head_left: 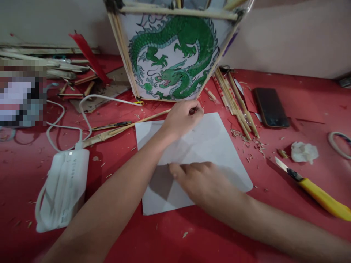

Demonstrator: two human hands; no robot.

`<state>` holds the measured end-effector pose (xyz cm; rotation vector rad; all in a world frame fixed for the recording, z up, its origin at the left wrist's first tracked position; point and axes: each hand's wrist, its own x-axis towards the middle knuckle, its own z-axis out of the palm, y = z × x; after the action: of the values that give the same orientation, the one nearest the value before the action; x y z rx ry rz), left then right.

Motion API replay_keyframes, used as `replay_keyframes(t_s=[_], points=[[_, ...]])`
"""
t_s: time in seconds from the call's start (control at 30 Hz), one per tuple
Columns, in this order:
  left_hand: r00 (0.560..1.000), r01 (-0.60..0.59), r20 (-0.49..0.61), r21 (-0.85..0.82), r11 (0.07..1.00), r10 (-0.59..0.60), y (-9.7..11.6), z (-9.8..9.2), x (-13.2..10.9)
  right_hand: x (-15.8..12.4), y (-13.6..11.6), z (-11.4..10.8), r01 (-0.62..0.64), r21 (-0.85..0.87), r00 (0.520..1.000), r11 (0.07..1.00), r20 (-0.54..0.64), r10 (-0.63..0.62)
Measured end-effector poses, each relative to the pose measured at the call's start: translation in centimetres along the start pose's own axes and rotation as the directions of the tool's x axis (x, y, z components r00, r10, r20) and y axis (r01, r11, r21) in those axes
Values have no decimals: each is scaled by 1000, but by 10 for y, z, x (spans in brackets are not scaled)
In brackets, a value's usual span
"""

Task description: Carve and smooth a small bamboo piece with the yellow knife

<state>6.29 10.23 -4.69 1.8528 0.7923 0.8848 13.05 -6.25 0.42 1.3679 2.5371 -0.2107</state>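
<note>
A sheet of white paper (219, 146) lies on the red tabletop in front of me. My left hand (185, 117) is over its far edge, fingers curled in toward the thumb; whatever they hold, if anything, is hidden. Lower on the sheet rests my right hand (203, 180), closed with the fingers bent under and the thumb side toward the left; its fingertips are mostly out of sight. Just beyond my left hand stands a stick-framed panel structure with a green dragon picture (175, 54). I cannot tell whether the hand touches it.
On the right are a yellow utility knife (323, 199) with its blade out, crumpled white paper (304, 151), a black phone (270, 106) and bamboo sticks (233, 102). On the left are a white power bank (64, 186) with a cable and a red candle-like stick (89, 56). Wood shavings lie scattered.
</note>
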Motion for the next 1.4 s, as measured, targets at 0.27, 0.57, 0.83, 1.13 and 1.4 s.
replay_keyframes(t_s=[0.27, 0.57, 0.83, 1.13, 1.4], points=[[1000, -12, -1, 7, 1000, 12, 0, 0, -1, -5, -10, -3, 80, 69, 997, 994, 5, -81], [1000, -24, -1, 31, 999, 24, -3, 0, 1, 11, 68, 0, -424, -156, 906, 892, -62, 419], [1000, -24, -1, 20, 1000, 24, -3, 0, 1, 16, 81, 5, -484, -209, 875, 850, -98, 475], [999, -32, -6, -12, 999, 32, 0, 0, 0, 5, 18, 1, -160, -28, 987, 987, 10, 161], [1000, -23, -6, -34, 999, 23, 0, 0, -1, -7, -16, 0, 96, 134, 995, 986, 21, -99]])
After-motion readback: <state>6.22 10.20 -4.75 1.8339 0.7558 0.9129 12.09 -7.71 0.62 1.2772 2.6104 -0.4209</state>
